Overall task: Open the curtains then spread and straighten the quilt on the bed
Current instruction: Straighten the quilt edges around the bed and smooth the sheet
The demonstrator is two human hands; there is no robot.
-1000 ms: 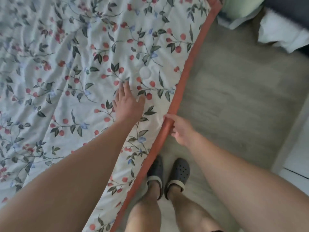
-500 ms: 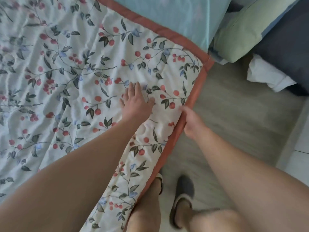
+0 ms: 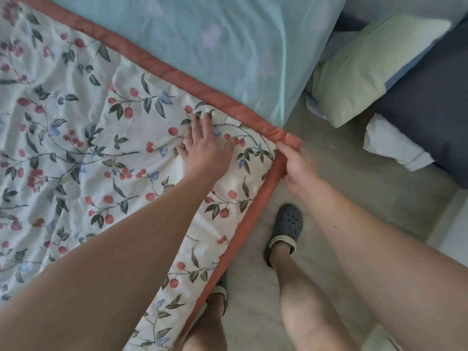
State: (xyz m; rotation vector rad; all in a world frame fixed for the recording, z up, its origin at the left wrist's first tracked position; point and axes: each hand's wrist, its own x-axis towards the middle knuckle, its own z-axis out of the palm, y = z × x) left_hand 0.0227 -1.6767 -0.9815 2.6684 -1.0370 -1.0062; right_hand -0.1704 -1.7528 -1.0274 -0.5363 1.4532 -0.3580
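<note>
The step in hand looks like the straightening of the quilt (image 3: 106, 153), at one of its corners; no curtains show here, so that part cannot be judged.

The left hand (image 3: 202, 145) lies flat on the quilt, fingers straight and spread, pressing the cloth down just inside the corner. The right hand (image 3: 296, 163) pinches the red border (image 3: 177, 72) at the very corner, thumb and fingers curled round the trim, and holds it off the edge of the bed (image 3: 215, 34).

The quilt lies under the left hand and runs away to that hand's left and back toward the person; its corner sits between the two hands, touching both. Beyond the left fingertips the border crosses slantwise, and past it the pale blue bed sheet is bare. Some creases show in the cloth to the left of the left hand.

The next move likely calls for a pull by the right hand outward at the corner while the left hand sweeps the creases flat, so that the border lies straight along the bed edge. A hard tug could drag the quilt askew.
</note>
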